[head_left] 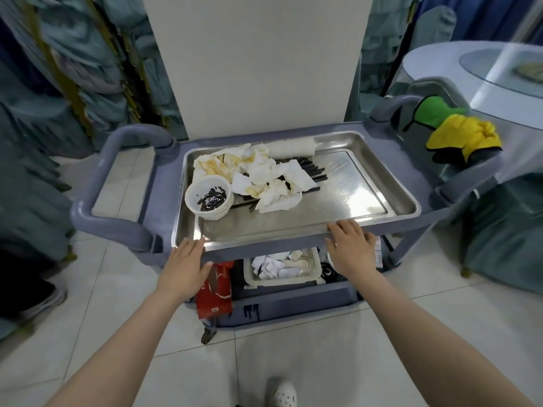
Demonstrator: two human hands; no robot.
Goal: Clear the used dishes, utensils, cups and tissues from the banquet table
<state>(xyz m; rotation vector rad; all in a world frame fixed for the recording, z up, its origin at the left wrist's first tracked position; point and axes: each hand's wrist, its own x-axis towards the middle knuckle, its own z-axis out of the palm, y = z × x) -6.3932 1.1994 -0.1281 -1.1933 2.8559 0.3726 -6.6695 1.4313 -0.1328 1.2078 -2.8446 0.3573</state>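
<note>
A steel tray (367, 198) lies on top of a grey service cart (117, 227). On its left half are stained crumpled tissues (276, 183), a stack of white cups (210, 196) smeared with dark sauce, black chopsticks (316, 173) and a rolled white towel (291, 146). My left hand (185, 265) rests on the tray's near left corner with fingers over the rim. My right hand (351, 248) lies on the near rim further right, fingers fairly straight.
The cart's lower shelf holds a white basket (282, 267) with spoons and packets and a red packet (214, 292). Green and yellow cloths (461, 133) hang on the cart's right handle. A glass-topped round table (484, 71) stands at right, a white pillar (258, 63) behind, covered chairs at left.
</note>
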